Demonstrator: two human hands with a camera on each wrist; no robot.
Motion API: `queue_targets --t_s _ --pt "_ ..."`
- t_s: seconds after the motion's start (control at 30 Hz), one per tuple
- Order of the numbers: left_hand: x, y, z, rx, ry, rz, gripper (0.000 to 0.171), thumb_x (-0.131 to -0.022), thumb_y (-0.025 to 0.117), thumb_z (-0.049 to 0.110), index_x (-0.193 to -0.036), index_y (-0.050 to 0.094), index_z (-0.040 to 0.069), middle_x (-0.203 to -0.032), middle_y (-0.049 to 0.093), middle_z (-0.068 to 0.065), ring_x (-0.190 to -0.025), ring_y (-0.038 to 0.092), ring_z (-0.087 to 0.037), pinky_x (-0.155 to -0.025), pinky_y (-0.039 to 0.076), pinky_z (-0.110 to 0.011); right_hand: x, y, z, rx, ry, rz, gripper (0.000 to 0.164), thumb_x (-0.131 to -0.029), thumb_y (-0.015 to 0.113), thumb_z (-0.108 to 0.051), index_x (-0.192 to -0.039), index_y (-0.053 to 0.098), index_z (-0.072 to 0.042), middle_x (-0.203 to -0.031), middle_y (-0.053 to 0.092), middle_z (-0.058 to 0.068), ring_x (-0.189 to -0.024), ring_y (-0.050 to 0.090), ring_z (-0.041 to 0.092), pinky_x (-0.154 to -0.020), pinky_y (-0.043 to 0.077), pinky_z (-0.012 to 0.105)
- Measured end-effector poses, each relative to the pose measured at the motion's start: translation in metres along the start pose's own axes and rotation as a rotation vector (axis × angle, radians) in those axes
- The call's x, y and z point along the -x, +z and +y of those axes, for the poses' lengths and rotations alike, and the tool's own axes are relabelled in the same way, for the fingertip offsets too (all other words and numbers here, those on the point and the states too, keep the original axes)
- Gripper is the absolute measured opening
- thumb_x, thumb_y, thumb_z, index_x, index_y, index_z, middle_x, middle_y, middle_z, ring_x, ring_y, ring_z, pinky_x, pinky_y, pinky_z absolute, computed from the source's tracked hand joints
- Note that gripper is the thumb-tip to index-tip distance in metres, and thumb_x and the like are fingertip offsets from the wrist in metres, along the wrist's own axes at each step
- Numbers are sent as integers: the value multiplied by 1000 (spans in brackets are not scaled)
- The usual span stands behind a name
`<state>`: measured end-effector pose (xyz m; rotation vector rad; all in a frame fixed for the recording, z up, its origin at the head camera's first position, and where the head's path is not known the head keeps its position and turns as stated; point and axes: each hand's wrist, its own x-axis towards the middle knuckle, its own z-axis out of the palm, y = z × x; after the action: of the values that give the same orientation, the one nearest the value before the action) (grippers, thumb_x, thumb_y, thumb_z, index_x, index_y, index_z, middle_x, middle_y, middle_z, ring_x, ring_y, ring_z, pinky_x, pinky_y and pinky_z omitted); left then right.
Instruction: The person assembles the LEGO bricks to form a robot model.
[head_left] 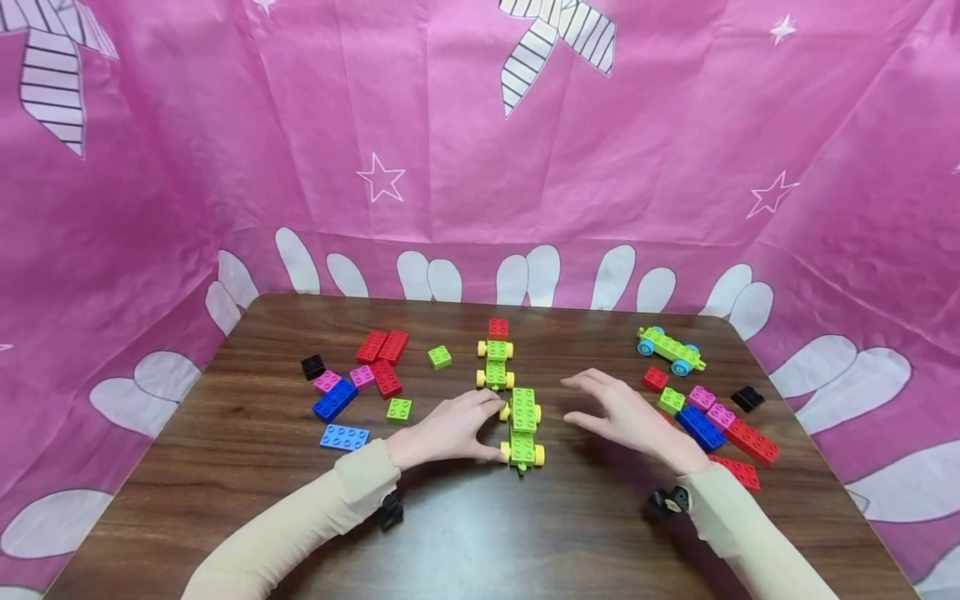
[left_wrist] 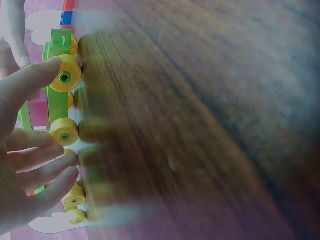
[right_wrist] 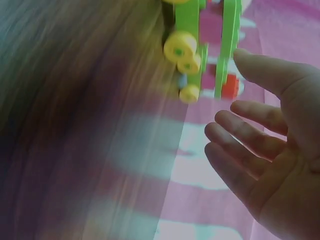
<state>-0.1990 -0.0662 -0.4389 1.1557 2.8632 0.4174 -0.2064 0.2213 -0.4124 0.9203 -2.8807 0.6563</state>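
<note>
Touching near green car (head_left: 523, 414) at left, left hand (head_left: 448, 429) has thumb spread from fingers; right hand (head_left: 626, 417) hovers right, fingers loosely spread.

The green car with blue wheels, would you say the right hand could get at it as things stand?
Probably yes: the right hand is empty, and bare tabletop separates its fingers from the green car; the small red brick beside the car leaves its left end open.
</note>
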Motion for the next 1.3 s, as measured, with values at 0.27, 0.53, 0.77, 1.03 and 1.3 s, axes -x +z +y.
queue_targets --t_s 0.27,0.53,0.77,1.03,1.3 --pt "0 2 1 -8 4 11 76 -74 69 57 -130 54 9 -129 54 -3 -118 53 -17 -88 53 -35 22 -23 35 90 7 63 44 -80 74 -29 -118 61 -10 -113 63 7 -101 63 22 -84 52 42" --pt "0 1 0 -7 12 20 75 -73 70 57 -129 54 8 -128 55 -3 -116 54 -17 -88 53 -35 43 -39 59 115 89 20 46 -73 79 -19 -114 63 -7 -109 64 9 -98 63 27 -81 53 46" --pt "0 1 1 -12 11 18 75 -73 70 56 -129 54 9 -128 55 -3 -117 54 -17 -88 53 -35 57 -39 69 135 120 -33 48 -70 81 -19 -113 64 -7 -111 64 9 -97 63 26 -80 53 45" --pt "-1 0 1 -5 3 9 75 -74 70 56 -130 54 9 -129 54 -3 -118 53 -17 -88 53 -35 65 -38 75 120 158 -91 47 -69 82 -20 -112 65 -11 -111 64 7 -99 60 23 -83 53 46" --pt "-1 0 1 -4 9 11 75 -73 71 56 -129 54 8 -128 55 -4 -117 53 -17 -88 53 -35 68 -36 77 112 189 -148 45 -68 81 -11 -110 65 -13 -110 62 10 -99 57 27 -81 53 49"
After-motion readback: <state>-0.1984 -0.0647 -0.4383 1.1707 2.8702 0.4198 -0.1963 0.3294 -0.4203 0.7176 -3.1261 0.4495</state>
